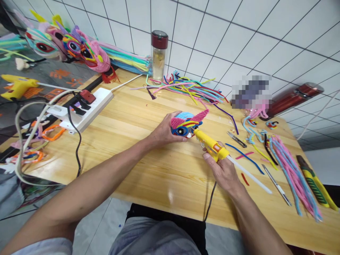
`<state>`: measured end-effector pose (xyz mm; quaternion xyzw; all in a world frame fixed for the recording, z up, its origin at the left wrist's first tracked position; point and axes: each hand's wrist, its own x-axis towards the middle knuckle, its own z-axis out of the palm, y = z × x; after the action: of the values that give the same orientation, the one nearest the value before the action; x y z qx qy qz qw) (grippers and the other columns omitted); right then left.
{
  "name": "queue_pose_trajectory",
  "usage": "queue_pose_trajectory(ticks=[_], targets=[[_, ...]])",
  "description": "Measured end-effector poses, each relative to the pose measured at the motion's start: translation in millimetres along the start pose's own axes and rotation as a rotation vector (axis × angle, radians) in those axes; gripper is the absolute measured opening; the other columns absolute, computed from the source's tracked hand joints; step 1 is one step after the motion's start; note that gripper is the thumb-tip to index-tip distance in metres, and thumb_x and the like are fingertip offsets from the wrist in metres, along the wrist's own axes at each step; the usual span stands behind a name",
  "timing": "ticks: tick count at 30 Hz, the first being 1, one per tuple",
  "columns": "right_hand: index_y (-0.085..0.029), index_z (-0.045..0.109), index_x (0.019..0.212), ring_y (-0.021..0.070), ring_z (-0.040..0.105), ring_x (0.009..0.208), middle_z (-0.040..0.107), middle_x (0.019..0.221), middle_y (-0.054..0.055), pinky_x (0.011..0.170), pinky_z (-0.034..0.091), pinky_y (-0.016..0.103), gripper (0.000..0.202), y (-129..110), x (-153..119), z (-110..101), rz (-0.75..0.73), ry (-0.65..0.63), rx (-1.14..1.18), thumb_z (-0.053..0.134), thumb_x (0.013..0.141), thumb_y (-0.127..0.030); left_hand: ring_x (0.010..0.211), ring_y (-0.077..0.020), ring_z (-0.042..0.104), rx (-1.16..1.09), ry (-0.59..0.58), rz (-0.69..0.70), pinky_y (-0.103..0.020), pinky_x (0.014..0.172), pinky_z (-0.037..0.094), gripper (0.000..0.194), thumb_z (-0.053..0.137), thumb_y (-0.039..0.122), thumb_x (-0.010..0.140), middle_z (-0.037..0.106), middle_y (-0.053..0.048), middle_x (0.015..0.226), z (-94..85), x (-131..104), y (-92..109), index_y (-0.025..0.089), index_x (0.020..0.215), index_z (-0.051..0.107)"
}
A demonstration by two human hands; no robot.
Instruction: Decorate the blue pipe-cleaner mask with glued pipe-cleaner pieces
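Note:
Above the middle of the wooden table, my left hand (163,130) holds a small pipe-cleaner animal head (186,124) by its left side. The head has pink ears, a light blue top, yellow and red stripes and a dark eye ringed in blue. My right hand (221,170) is wrapped round a yellow glue gun (212,144). The gun's nozzle is at the right side of the head; whether it touches cannot be made out. A white glue stick (251,174) sticks out of the gun's back end.
Loose pipe cleaners (186,88) and a glass bottle (159,56) stand behind. A power strip (90,109) is left. Right lie a utility knife (237,139), a craft knife (276,185), pliers (313,182) and a pipe-cleaner bundle (294,173). Finished heads (87,53) sit back left.

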<state>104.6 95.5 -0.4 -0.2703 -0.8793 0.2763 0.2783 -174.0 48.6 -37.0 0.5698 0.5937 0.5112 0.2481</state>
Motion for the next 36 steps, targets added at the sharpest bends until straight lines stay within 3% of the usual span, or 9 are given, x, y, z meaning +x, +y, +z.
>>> queue_pose_trajectory(ticks=[12, 17, 22, 26, 28, 31, 33, 36], targets=[[-0.025, 0.068, 0.106, 0.0220, 0.066, 0.094, 0.063, 0.101, 0.003, 0.086, 0.055, 0.035, 0.016, -1.3, -0.1, -0.1, -0.014, 0.012, 0.007, 0.059, 0.105, -0.039, 0.145, -0.0406, 0.052, -0.002, 0.013, 0.018, -0.056, 0.125, 0.042, 0.111, 0.101, 0.040, 0.056, 0.056, -0.017, 0.150, 0.8, -0.1, -0.6, 0.021, 0.153, 0.051], [-0.025, 0.068, 0.108, 0.0236, 0.066, 0.096, 0.064, 0.103, 0.005, 0.087, 0.055, 0.038, 0.019, 1.2, -3.7, -2.4, 0.036, 0.006, 0.042, 0.061, 0.103, -0.042, 0.146, -0.0390, 0.053, -0.063, 0.027, 0.008, -0.057, 0.127, 0.040, 0.107, 0.098, 0.040, 0.061, 0.056, -0.017, 0.151, 2.1, -1.3, -4.0, 0.021, 0.154, 0.049], [-0.026, 0.064, 0.104, 0.0227, 0.064, 0.088, 0.064, 0.096, 0.004, 0.083, 0.054, 0.039, 0.021, 7.0, -14.2, -1.9, 0.109, 0.108, 0.161, 0.060, 0.103, -0.047, 0.143, -0.0393, 0.056, -0.170, 0.040, -0.021, -0.057, 0.123, 0.045, 0.106, 0.098, 0.039, 0.059, 0.058, -0.018, 0.150, 5.3, -1.3, -4.0, 0.019, 0.152, 0.050], [-0.027, 0.059, 0.123, 0.0235, 0.064, 0.085, 0.067, 0.100, 0.004, 0.079, 0.054, 0.040, 0.029, 3.6, -17.0, -5.2, 0.096, 0.227, 0.039, 0.063, 0.100, -0.044, 0.130, -0.0353, 0.067, -0.302, 0.129, -0.040, -0.053, 0.115, 0.052, 0.095, 0.097, 0.042, 0.063, 0.066, -0.017, 0.141, 2.8, 1.8, 4.5, 0.016, 0.144, 0.054], [-0.027, 0.053, 0.137, 0.0263, 0.066, 0.094, 0.069, 0.111, 0.008, 0.083, 0.054, 0.042, 0.039, 1.6, -13.9, -6.1, 0.051, 0.175, -0.083, 0.059, 0.101, -0.040, 0.128, -0.0330, 0.068, -0.328, 0.246, -0.030, -0.051, 0.116, 0.052, 0.083, 0.096, 0.044, 0.066, 0.070, -0.015, 0.137, -3.3, 4.7, 8.8, 0.016, 0.135, 0.059], [-0.022, 0.049, 0.144, 0.0308, 0.065, 0.111, 0.068, 0.126, 0.014, 0.094, 0.053, 0.046, 0.043, -0.5, -4.1, 1.5, -0.013, -0.016, -0.241, 0.048, 0.102, -0.033, 0.124, -0.0310, 0.070, -0.335, 0.416, -0.049, -0.049, 0.116, 0.053, 0.076, 0.096, 0.045, 0.066, 0.073, -0.014, 0.132, -14.6, 8.4, 13.0, 0.017, 0.127, 0.061], [-0.017, 0.050, 0.143, 0.0333, 0.064, 0.115, 0.068, 0.127, 0.018, 0.096, 0.051, 0.048, 0.045, -3.2, 3.4, 13.1, 0.015, -0.135, -0.352, 0.047, 0.101, -0.030, 0.124, -0.0307, 0.071, -0.349, 0.443, -0.054, -0.049, 0.116, 0.052, 0.075, 0.096, 0.047, 0.066, 0.074, -0.013, 0.131, -19.3, 9.3, 15.3, 0.017, 0.125, 0.061], [-0.013, 0.053, 0.145, 0.0338, 0.064, 0.112, 0.069, 0.123, 0.019, 0.096, 0.049, 0.047, 0.047, -10.5, 10.4, 30.4, 0.092, -0.269, -0.475, 0.050, 0.101, -0.030, 0.127, -0.0315, 0.070, -0.356, 0.378, -0.019, -0.050, 0.118, 0.051, 0.078, 0.096, 0.049, 0.066, 0.073, -0.014, 0.135, -19.2, 7.8, 20.2, 0.016, 0.128, 0.060]])
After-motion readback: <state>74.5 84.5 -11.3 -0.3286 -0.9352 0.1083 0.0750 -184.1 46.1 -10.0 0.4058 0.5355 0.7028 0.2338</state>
